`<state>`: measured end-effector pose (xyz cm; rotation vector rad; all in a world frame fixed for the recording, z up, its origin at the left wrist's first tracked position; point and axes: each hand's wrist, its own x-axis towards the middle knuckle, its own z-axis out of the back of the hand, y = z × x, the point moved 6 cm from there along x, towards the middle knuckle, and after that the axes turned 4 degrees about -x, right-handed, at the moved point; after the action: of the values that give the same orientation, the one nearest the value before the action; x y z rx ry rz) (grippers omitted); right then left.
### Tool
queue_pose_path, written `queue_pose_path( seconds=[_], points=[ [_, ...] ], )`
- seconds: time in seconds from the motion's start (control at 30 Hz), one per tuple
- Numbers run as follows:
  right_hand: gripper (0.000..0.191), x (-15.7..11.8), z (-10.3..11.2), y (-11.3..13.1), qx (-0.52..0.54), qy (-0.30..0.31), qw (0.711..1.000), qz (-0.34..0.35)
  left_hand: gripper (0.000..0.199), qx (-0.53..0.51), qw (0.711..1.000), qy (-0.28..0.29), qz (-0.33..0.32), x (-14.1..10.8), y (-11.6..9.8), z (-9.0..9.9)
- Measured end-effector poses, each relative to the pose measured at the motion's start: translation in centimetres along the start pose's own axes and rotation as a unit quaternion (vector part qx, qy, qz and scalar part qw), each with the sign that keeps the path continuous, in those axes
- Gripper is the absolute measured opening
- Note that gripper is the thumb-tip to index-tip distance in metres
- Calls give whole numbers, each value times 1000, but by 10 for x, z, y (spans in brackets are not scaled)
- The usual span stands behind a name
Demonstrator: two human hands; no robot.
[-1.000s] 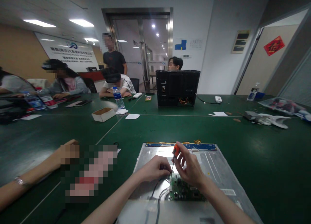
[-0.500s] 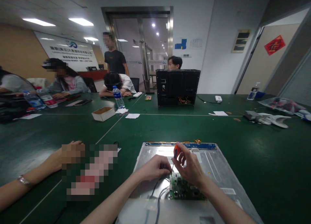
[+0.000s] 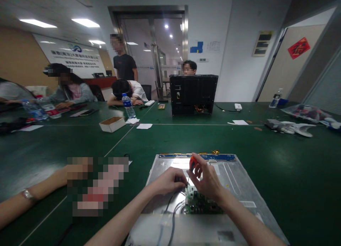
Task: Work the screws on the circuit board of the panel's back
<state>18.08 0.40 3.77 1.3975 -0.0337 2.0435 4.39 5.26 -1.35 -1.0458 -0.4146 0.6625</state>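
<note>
A metal panel lies flat on the green table, with a green circuit board on it and a blue strip along its far edge. My right hand is closed on the orange-red handle of a screwdriver, whose thin shaft points down at the board's upper left corner. Beside the tip, my left hand is closed, its fingertips at a dark cable; exactly what they pinch is too small to make out. Cables curve from there toward the panel's near edge.
Another person's hand rests on the table at left, near a pixelated pink item. Farther off are an open box, a bottle, a black device and a plastic bag. Several people are around the table.
The whole view has shifted slightly. Both hands keep nearly the same places at the board, with the screwdriver still in my right hand.
</note>
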Motion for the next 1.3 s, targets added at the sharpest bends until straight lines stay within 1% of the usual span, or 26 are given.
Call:
queue_pose_path(
  seconds=[0.13, 0.27, 0.43, 0.53, 0.73, 0.87, 1.03, 1.17, 1.3],
  points=[
    [64, -1, -2, -2, -6, 3, 1000, 1, 16, -16, 1000, -3, -6, 1, 0, 0],
    [66, -1, -2, -1, -5, 8, 1000, -2, 15, -22, 1000, -1, -15, 0, -1, 0],
    [69, 2, 1, 2, 12, 14, 1000, -2, 17, 2, 1000, 4, 1, -2, -2, 1],
    [70, 1, 0, 2, 15, 17, 1000, -6, 15, 13, 1000, 3, 3, -2, -1, 1],
    [65, 0, -1, 1, 20, -2, 1000, -13, 14, 31, 1000, 3, 5, -1, 8, 0],
    [64, 1, -1, 1, 14, -11, 1000, -4, 16, 27, 1000, 6, -5, -1, 8, 0],
    [66, 0, -2, -1, 9, -3, 1000, -7, 15, 31, 1000, -1, 1, -2, 6, 1],
    [70, 0, -2, 0, 31, 9, 999, -10, 14, 27, 1000, -3, 10, -2, 9, 1],
    [69, 0, -1, 2, 37, 12, 999, -8, 13, 29, 999, -5, 12, -2, 10, 1]
  ],
)
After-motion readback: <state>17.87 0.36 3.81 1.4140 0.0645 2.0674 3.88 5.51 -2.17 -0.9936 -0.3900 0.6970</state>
